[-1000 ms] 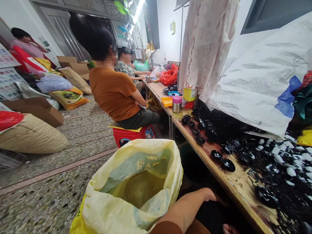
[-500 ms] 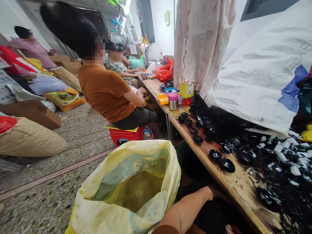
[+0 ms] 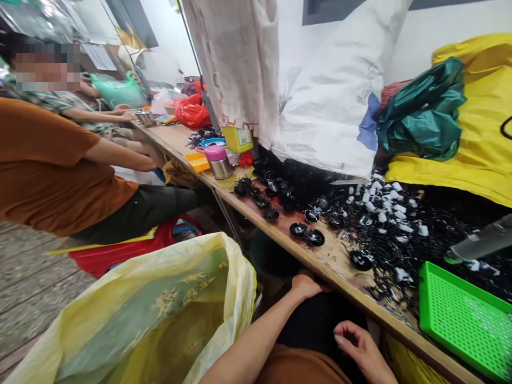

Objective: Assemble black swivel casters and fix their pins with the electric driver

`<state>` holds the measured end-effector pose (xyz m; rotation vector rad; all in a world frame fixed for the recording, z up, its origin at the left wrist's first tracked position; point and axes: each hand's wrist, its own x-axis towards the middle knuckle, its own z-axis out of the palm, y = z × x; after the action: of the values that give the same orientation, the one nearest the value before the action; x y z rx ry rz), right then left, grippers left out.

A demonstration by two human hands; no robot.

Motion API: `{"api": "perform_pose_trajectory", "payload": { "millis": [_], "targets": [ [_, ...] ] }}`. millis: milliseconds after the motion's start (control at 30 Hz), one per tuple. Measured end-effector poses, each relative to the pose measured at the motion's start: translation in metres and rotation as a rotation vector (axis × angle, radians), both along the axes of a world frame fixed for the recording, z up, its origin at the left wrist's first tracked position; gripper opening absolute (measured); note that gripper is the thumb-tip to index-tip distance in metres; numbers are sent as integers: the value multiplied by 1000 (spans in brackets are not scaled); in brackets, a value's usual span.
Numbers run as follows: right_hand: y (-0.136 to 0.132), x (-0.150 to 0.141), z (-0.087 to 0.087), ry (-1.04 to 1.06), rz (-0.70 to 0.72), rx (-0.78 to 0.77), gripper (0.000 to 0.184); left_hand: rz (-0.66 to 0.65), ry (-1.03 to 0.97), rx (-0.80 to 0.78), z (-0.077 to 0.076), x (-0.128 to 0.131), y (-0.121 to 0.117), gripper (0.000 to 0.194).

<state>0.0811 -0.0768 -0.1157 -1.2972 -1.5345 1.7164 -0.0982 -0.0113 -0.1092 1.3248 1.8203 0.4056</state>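
My left hand [image 3: 307, 286] is at the underside of the table's front edge, its fingers hidden beneath the wood. Above my dark-clothed lap is my right hand [image 3: 359, 345], loosely curled with a gap between thumb and fingers and nothing visible in it. Beside my left forearm stands a large yellow-white woven sack [image 3: 236, 266] with its mouth wide. On the wooden table [image 3: 332, 274], nearest my hands, lie round black plastic parts [image 3: 314, 238] and another black part [image 3: 361, 260]. Behind them spreads a pile of small black and white pieces [image 3: 384, 213].
A green perforated tray [image 3: 460, 314] sits at the table's right. A pink-lidded steel cup [image 3: 219, 162] and yellow box [image 3: 238, 140] stand farther left. A co-worker in an orange shirt [image 3: 52, 170] sits on a red stool [image 3: 100, 256]. A dark bucket [image 3: 272, 256] is under the table.
My view has turned right, bringing the green tray and yellow cloth into sight. More of my right hand shows above my lap. My left hand stays by the table edge.
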Motion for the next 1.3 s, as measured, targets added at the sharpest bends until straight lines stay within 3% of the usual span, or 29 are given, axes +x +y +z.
{"api": "perform_pose_trajectory", "payload": {
  "millis": [167,333,500,633,900,1133,1300],
  "targets": [
    [-6,28,38,-100,85,239,18,-94,249,29,42,7,-22,53],
    [1,45,69,-190,-154,642,9,-226,317,95,77,6,-45,53],
    [34,39,71,-228,-390,1078,3,-349,143,218,101,1,-44,32],
    [46,33,59,-335,-277,1186,7,-240,-86,362,105,7,-38,25],
    [42,31,53,-451,-249,1269,10,-120,-197,546,103,23,-36,14],
    [47,26,53,-490,-258,1285,15,-58,-281,554,100,36,-37,12],
    [48,22,57,-511,-262,1266,16,146,-571,499,95,43,-23,12]
  ]
}}
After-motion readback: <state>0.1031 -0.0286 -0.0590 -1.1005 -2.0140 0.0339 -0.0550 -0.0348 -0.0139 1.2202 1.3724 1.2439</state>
